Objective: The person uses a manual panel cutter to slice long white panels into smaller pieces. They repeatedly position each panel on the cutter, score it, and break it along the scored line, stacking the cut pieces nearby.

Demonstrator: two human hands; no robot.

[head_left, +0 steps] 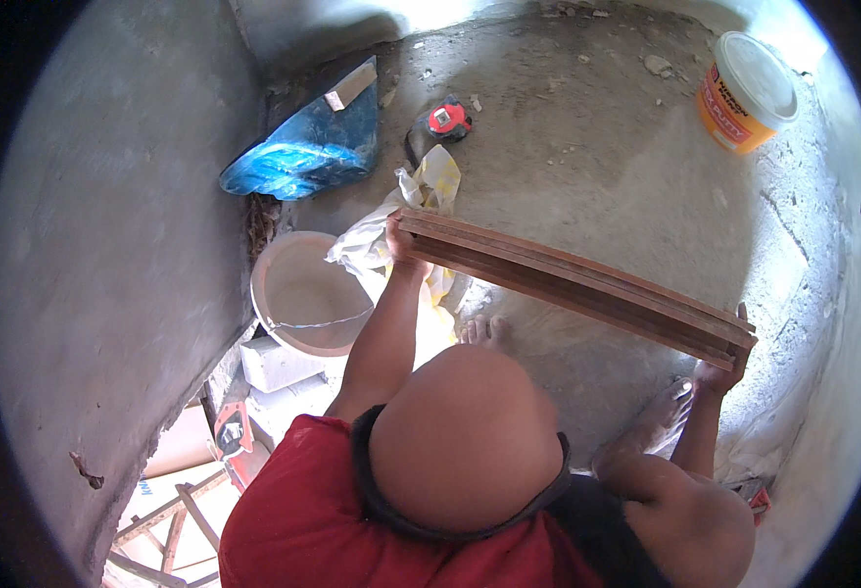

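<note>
A long, reddish-brown wooden piece (pixel 573 284), with ridges or stacked strips running along its length, spans the space between my two hands. My left hand (pixel 403 243) is closed round its far-left end. At the nearer right end, my right hand (pixel 722 374) grips it from below, a thumb or finger showing above the edge. The piece slants down from left to right and appears to be held off the floor. A crumpled white and yellow plastic bag (pixel 440 176) lies right beside my left hand. Fingers on the undersides are partly hidden by the wood.
A pale round bucket (pixel 264 279) stands left of my left forearm. Beyond are a blue plastic sheet (pixel 303 157) with a small wooden block (pixel 352 85) and a red tape measure (pixel 447 120). An orange paint tub (pixel 734 108) with a white lid sits far right, near the wall.
</note>
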